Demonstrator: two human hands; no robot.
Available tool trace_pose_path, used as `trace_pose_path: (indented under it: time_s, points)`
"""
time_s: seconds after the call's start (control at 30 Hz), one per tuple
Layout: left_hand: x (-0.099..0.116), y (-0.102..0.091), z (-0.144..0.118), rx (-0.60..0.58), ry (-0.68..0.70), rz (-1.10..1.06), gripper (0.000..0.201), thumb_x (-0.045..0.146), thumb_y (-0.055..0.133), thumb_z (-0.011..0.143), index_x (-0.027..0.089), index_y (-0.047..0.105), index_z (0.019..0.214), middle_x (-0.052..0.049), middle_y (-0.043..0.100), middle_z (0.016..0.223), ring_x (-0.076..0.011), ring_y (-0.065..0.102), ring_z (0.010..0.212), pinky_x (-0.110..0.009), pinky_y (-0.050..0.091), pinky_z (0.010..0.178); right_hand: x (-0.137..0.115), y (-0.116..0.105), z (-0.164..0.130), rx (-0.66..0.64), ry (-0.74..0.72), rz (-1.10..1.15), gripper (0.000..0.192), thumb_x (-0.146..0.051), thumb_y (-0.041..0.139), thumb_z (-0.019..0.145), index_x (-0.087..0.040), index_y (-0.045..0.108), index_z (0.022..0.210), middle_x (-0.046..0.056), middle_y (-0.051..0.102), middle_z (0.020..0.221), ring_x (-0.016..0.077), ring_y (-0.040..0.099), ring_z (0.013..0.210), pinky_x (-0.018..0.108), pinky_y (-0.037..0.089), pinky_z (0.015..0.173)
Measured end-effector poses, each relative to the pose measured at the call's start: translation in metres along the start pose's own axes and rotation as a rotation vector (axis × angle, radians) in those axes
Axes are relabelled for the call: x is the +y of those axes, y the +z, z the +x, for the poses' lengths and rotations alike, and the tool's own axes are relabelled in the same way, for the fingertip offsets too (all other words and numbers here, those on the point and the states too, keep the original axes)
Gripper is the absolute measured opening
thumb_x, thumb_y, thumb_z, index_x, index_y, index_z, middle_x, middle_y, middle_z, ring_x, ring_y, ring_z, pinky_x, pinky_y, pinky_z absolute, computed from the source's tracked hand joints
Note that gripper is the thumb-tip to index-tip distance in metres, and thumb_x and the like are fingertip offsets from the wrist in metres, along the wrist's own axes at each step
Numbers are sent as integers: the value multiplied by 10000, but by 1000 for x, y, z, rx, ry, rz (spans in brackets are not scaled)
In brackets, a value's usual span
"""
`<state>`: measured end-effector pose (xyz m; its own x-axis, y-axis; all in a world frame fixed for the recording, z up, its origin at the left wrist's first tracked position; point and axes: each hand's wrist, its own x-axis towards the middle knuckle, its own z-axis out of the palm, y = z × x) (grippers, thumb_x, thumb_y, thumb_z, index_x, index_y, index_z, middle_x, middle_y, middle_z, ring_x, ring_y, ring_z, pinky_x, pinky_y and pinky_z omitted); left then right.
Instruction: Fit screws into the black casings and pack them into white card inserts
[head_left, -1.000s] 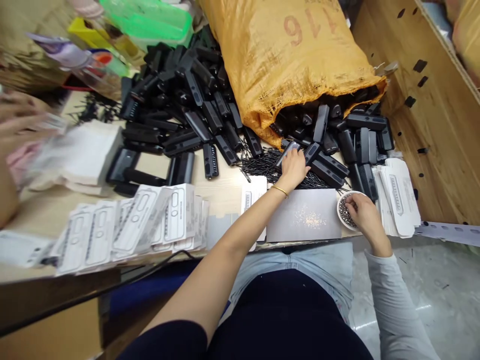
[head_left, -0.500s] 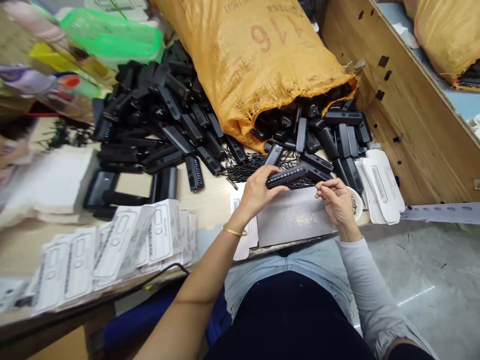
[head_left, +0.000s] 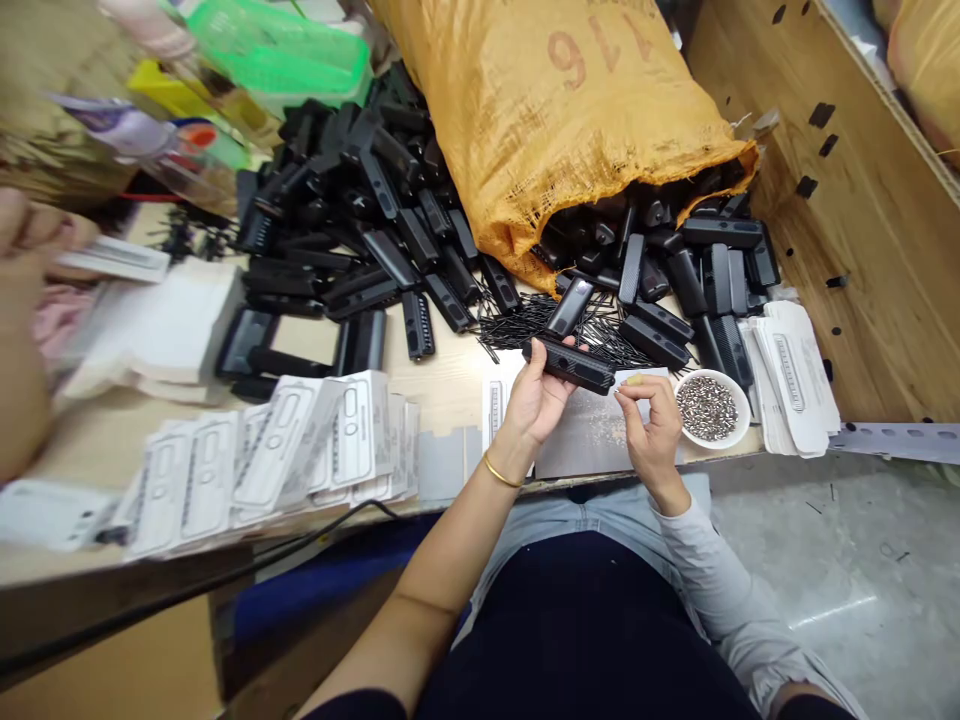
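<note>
My left hand (head_left: 534, 408) is wrapped round a long black plastic case (head_left: 579, 366), palm up, holding it tilted above the grey sheet. A patterned, ridged face of the case is turned up at its right end. Close to that end, my right hand (head_left: 651, 428) pinches with thumb and forefinger something tiny and pale that I cannot make out. Whether it touches the case is unclear. A white bowl (head_left: 744, 428) of small shiny metal pieces (head_left: 706, 406) stands to the right of this hand. Small specks lie on the grey sheet (head_left: 577, 445) below.
Many black cases (head_left: 390, 260) are heaped behind, spilling from an orange woven sack (head_left: 585, 120). Thin black rods (head_left: 517, 325) lie before it. Printed white cards (head_left: 277, 450) stand left, more (head_left: 795, 375) right. A wooden panel (head_left: 847, 200) borders the right. Another person's hand (head_left: 45, 240) holds a white piece.
The case has been rolled in my left hand, so its slotted side no longer faces up. My right hand has moved left to the case's end, uncovering the bowl. The view has shifted.
</note>
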<state>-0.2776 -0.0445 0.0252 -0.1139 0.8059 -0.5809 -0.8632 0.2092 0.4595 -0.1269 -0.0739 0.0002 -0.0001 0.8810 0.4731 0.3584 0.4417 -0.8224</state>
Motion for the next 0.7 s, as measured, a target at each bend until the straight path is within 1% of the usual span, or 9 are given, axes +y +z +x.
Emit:
trace_pose_path:
  time_s: [0.1,0.2,0.3,0.37,0.47,0.57,0.63,0.7]
  points:
    - [-2,-2,-2,-19,-32,-6,322,383,394,998,126,574,1069,-56,650,1057,-176,651,990,-410,499,978,-1,2,2,24,4,27,27,-147,577,888,-173,584,883,49,589,906,149,566,902,329,463,830]
    - [-3,-2,-4,-22,-37,14,327,385,392,996,125,581,1058,-58,647,1068,-189,647,1010,-436,493,986,1,3,5,44,56,98,31,-168,580,889,-169,578,858,46,590,899,145,570,892,320,464,825]
    - [-3,-1,-6,-21,-36,33,347,394,373,1002,124,589,1028,-73,641,1102,-192,641,1033,-440,492,990,1,3,7,55,85,117,62,-201,575,895,-169,575,841,44,588,885,147,573,877,321,468,814]
    - [-3,0,-6,-20,-27,51,349,393,369,1006,123,590,1028,-83,634,1130,-187,641,1034,-432,494,991,1,0,8,44,64,90,56,-196,569,897,-171,578,847,44,591,883,150,574,873,326,469,810]
    - [-2,0,-6,-21,-5,72,332,385,377,1007,131,576,1083,-86,626,1158,-182,642,1031,-425,498,988,-1,-4,11,7,-25,5,50,-155,553,899,-177,583,867,48,602,880,156,580,873,334,471,795]
    - [-2,-1,-4,-5,15,73,303,363,392,1005,137,558,1119,-82,628,1156,-176,649,1007,-417,502,980,1,-7,12,-41,-101,-45,85,-112,542,897,-182,588,886,47,611,875,154,586,866,327,473,772]
    - [-4,-2,-3,-5,30,69,281,347,402,1002,135,560,1096,-72,641,1110,-173,655,983,-410,502,976,3,-6,11,-55,-91,-12,96,-95,550,889,-181,592,887,43,613,879,147,590,866,318,474,770]
    - [-8,-1,-4,-18,40,53,262,336,402,1001,137,561,1061,-55,651,1060,-174,654,984,-417,496,982,6,-2,9,-14,-44,48,91,-96,565,882,-180,598,874,35,611,866,141,591,852,311,477,765]
